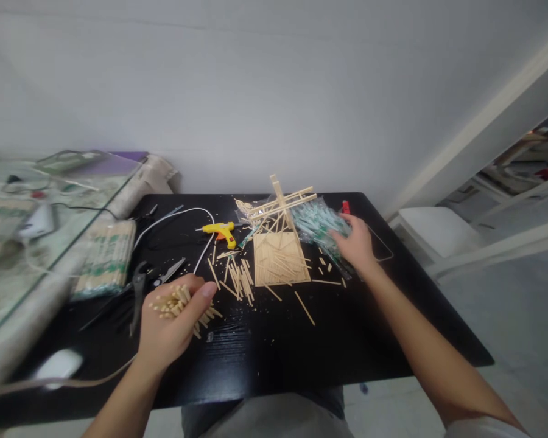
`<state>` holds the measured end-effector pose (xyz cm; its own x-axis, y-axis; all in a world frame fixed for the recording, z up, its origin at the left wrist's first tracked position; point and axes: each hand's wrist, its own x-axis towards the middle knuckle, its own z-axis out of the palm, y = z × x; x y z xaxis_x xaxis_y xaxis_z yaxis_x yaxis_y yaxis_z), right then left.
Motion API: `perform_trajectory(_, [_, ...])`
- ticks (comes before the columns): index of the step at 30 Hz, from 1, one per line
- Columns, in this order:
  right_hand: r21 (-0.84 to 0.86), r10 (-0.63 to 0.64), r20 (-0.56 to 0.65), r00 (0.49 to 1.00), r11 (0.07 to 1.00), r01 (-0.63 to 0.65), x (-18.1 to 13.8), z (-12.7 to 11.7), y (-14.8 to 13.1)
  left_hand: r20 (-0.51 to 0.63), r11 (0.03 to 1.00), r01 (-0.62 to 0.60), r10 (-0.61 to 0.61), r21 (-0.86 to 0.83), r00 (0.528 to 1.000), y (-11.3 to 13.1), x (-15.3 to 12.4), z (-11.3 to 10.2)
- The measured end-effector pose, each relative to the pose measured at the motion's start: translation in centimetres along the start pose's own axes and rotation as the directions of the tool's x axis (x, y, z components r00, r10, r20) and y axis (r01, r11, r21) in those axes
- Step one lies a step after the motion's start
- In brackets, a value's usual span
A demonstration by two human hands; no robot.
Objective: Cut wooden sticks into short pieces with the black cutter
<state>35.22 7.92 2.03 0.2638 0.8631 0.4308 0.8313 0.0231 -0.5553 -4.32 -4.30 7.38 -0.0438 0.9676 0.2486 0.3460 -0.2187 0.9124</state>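
Note:
My left hand (pixel 176 316) is closed around a bundle of short wooden sticks (pixel 176 301), their cut ends pointing up above the fist. At the right, my right hand (pixel 357 243) grips the edge of a heap of clear and green plastic wrappers (pixel 317 222), thumb on the near side. Between my hands lies a square panel of wooden sticks (pixel 281 261), with loose sticks scattered over it. Behind it, a frame of joined sticks (pixel 281 204) leans up. Loose short sticks (pixel 240 280) lie to the panel's left.
A yellow glue gun (pixel 221 232) with a white cord lies left of the frame. Pliers (pixel 138 292) and a blade-like tool (pixel 171 272) are near my left hand. Packs of wrapped chopsticks (pixel 105 255) sit at left beside a glass-topped surface. A red object (pixel 346 207) stands beyond my right hand.

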Motion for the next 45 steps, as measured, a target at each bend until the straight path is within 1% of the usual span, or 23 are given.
perform_trajectory(3, [0.102,-0.011,-0.071,0.997,0.995,0.018,-1.2,-0.8,-1.4,-0.05,0.999,-0.044,0.044,-0.01,0.998,0.5,0.1,0.3])
perform_trajectory(5, [0.203,0.029,-0.056,0.998,0.979,-0.017,-2.4,-1.6,-2.8,-0.075,0.997,-0.067,0.065,-0.027,0.995,0.7,0.2,0.6])
perform_trajectory(6, [0.285,0.061,-0.017,0.998,0.957,-0.054,-3.1,-2.0,-3.5,-0.084,0.997,-0.065,0.062,-0.033,0.995,0.7,0.3,0.7])
perform_trajectory(8, [0.47,0.126,0.129,0.984,0.866,-0.172,-4.8,-2.9,-5.1,-0.09,0.998,-0.038,0.033,-0.048,0.995,0.6,0.4,1.0])
perform_trajectory(10, [0.586,0.145,0.32,0.936,0.747,-0.316,-6.6,-3.7,-6.8,-0.107,0.998,-0.033,0.026,-0.062,0.994,0.6,0.6,1.4])
perform_trajectory(11, [0.616,0.135,0.382,0.914,0.7,-0.361,-7.5,-4.0,-7.6,-0.128,0.997,-0.048,0.039,-0.066,0.991,0.7,0.7,1.6])
perform_trajectory(12, [0.628,0.102,0.443,0.891,0.674,-0.389,-8.3,-4.2,-8.3,-0.155,0.995,-0.073,0.063,-0.063,0.986,0.7,0.8,1.8])
perform_trajectory(14, [0.632,0.028,0.528,0.849,0.654,-0.415,-9.9,-4.3,-9.6,-0.204,0.991,-0.128,0.118,-0.038,0.972,1.0,1.1,2.2])
perform_trajectory(15, [0.625,0.005,0.556,0.831,0.656,-0.423,-10.6,-4.1,-10.1,-0.215,0.989,-0.148,0.139,-0.028,0.967,1.1,1.2,2.4])
perform_trajectory(16, [0.628,-0.008,0.562,0.827,0.654,-0.421,-11.2,-3.9,-10.5,-0.216,0.986,-0.162,0.153,-0.028,0.964,1.1,1.3,2.6])
perform_trajectory(18, [0.663,-0.014,0.518,0.855,0.638,-0.391,-12.1,-3.1,-11.1,-0.213,0.983,-0.173,0.157,-0.056,0.964,1.0,1.3,2.9])
perform_trajectory(19, [0.663,-0.027,0.517,0.856,0.645,-0.38,-12.5,-2.7,-11.3,-0.209,0.983,-0.168,0.148,-0.08,0.967,0.8,1.3,3.1])
perform_trajectory(23, [0.633,-0.113,0.565,0.818,0.694,-0.342,-13.3,-1.3,-12.1,-0.13,0.983,-0.102,0.082,-0.153,0.988,-0.3,1.0,3.8])
perform_trajectory(27, [0.609,-0.148,0.599,0.787,0.723,-0.327,-13.7,-0.5,-13.0,-0.054,0.988,-0.002,-0.007,-0.155,0.999,-1.3,0.8,4.0])
perform_trajectory(29, [0.597,-0.16,0.62,0.768,0.731,-0.33,-13.9,-0.1,-13.4,-0.005,0.996,0.011,-0.012,-0.093,1.0,-1.5,0.9,3.9])
perform_trajectory(32, [0.59,-0.183,0.652,0.736,0.733,-0.34,-14.2,0.4,-13.8,0.082,1.0,-0.004,0.005,-0.01,0.997,-1.8,1.2,3.8])
perform_trajectory(34, [0.598,-0.202,0.666,0.718,0.719,-0.353,-14.7,0.7,-14.0,0.165,1.0,0.017,-0.013,-0.023,0.986,-2.0,1.4,4.1])
perform_trajectory(37, [0.62,-0.232,0.675,0.7,0.692,-0.369,-15.5,1.2,-14.2,0.297,0.996,0.06,-0.039,-0.061,0.954,-2.6,1.8,4.5])
perform_trajectory(39, [0.625,-0.247,0.678,0.692,0.689,-0.367,-15.8,1.6,-14.2,0.343,0.994,0.086,-0.058,-0.065,0.937,-2.9,2.3,4.5])
perform_trajectory(41, [0.618,-0.254,0.676,0.692,0.706,-0.344,-15.9,1.8,-14.0,0.342,0.987,0.132,-0.093,-0.091,0.935,-3.0,3.0,4.2])
perform_trajectory(43, [0.596,-0.253,0.664,0.704,0.748,-0.293,-15.8,2.0,-13.8,0.298,0.973,0.16,-0.105,-0.168,0.949,-3.1,4.0,3.6])
perform_trajectory(45, [0.56,-0.249,0.646,0.721,0.797,-0.227,-15.6,2.1,-13.6,0.214,0.971,0.101,-0.054,-0.218,0.975,-3.3,5.0,3.0])
